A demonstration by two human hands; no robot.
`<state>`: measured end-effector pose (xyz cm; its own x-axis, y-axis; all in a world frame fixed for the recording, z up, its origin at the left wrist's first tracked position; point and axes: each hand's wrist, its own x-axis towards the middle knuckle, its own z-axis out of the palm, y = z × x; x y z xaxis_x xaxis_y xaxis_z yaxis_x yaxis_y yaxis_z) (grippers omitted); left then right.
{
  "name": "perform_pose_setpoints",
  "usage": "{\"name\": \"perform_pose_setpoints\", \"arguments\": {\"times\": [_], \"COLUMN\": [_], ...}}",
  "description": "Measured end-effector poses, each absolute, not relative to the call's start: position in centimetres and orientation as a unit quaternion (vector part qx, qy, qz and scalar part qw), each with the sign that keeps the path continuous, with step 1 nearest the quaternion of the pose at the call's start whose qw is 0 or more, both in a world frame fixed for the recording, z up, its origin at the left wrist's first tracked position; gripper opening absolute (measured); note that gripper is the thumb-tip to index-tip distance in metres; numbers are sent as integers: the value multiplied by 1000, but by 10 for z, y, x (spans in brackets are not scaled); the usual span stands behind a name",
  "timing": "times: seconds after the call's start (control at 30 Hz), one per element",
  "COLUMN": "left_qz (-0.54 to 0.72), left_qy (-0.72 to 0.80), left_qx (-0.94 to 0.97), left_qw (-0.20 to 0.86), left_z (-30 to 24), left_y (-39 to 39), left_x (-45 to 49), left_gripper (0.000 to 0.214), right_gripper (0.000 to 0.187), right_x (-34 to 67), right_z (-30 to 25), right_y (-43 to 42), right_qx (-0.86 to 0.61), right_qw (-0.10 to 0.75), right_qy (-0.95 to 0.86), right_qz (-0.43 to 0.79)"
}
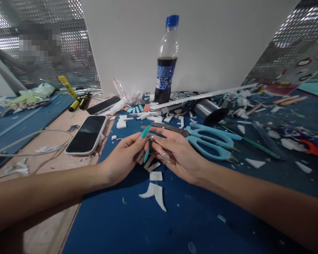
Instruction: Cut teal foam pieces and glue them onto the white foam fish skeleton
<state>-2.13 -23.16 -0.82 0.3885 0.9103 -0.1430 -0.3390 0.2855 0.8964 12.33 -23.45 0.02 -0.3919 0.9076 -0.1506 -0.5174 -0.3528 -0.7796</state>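
Observation:
My left hand (pixel 123 157), with long teal nails, and my right hand (pixel 184 155), with long pale nails, meet at the middle of the blue mat. Both hands are closed in pinches, fingertips touching or nearly so. Whatever sits between them is small, dark and mostly hidden. Under the fingers lie several narrow strips (pixel 154 166), partly covered by my hands. Nearer to me, a white rectangular piece (pixel 156 176) and a white forked, tail-shaped piece (pixel 155 193) follow in line. Blue-handled scissors (pixel 210 141) rest just beyond my right hand.
A cola bottle (pixel 166 60) stands at the back before a white board (pixel 206 38). White scraps (pixel 122 122) litter the mat around a wire spool (pixel 210 111). At left are a phone (pixel 87 135), another dark device (pixel 103 105) and a glue tube (pixel 67 86).

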Motion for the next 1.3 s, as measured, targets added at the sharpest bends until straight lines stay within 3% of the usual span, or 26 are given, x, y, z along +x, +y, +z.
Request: {"name": "perform_pose_setpoints", "arguments": {"times": [0.2,1.3], "left_qz": [424,431], "left_qy": [352,345], "left_qx": [420,426], "left_qw": [721,717], "left_z": [-7,-5], "left_y": [-232,-232], "left_x": [-20,-20], "left_gripper": [30,32], "right_gripper": [28,3], "right_x": [123,124], "right_z": [1,-2], "right_y": [-235,-233], "right_qx": [-294,-277], "right_qw": [459,440], "right_qy": [-339,-313], "right_qz": [767,795]}}
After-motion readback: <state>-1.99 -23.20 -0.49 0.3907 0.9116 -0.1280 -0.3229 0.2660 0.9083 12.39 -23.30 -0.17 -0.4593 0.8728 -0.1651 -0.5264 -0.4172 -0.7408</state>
